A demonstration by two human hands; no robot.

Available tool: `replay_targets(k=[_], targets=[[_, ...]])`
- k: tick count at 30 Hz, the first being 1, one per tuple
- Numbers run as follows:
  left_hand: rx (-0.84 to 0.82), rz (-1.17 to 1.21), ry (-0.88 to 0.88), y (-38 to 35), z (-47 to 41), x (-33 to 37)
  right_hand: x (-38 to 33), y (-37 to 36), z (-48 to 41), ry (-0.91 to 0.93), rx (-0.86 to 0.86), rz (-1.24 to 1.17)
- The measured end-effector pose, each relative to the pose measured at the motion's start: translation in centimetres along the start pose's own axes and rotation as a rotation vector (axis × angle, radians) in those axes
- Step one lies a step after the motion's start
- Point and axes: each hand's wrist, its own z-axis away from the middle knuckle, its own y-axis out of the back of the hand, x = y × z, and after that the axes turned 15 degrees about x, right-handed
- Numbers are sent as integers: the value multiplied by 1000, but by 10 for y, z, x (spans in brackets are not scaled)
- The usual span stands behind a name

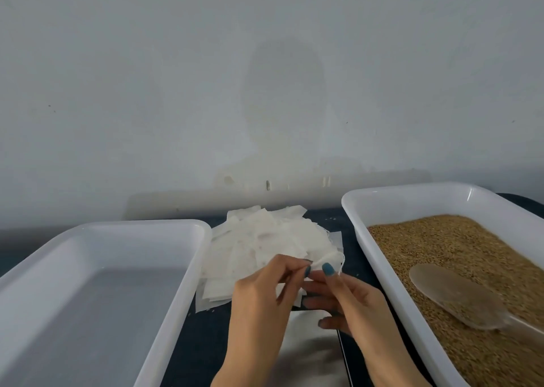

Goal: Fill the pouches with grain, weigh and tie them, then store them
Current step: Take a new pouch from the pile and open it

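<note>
Both hands meet mid-frame, fingertips together. The left hand pinches the edge of a thin white pouch between thumb and forefinger. The right hand grips the same pouch from the other side, thumb on top with a teal-painted nail showing, and its other fingers curl underneath. The pouch sits right at the fingertips, lifted slightly off the pile, with a loose thread hanging off its right edge. I can't tell if the pouch mouth is open.

The pile of pouches lies just beyond and left of the hands. It is a flat white heap of overlapping squares, and the left hand covers its near corner.

A white tray sits to the left of the left hand, close beside the pile, with its long side running toward the camera.

The grain tray sits to the right of the right hand, also white, near but not touching the hand. Brown grain fills its floor. A clear scoop lies on the grain with its bowl towards the far end and its handle towards the near right.

A shiny silver plate with a dark edge lies below the wrists, partly hidden by both hands. The dark table shows between the trays. A pale wall rises beyond the pile, with a stained patch above it.
</note>
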Motion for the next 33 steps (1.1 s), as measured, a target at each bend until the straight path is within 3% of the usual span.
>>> replay_targets(k=[3,7,12,22,26,30,33], targets=[[-42,-63,-183,-3,4,1,-4,3,1,-16,67,-15],[-51,-87,-259,-5,7,2,-10,7,2,-60,91,-1],[-25,-29,-140,-5,9,1,-14,6,5,-72,88,25],[21,-11,-131,-8,9,4,-12,5,6,40,94,79],[44,-53,-114,-8,9,4,-7,7,6,183,76,281],[114,-68,0,-7,5,7,-4,14,8,440,104,672],[-89,-1,12,1,0,8,-13,15,7,383,64,648]])
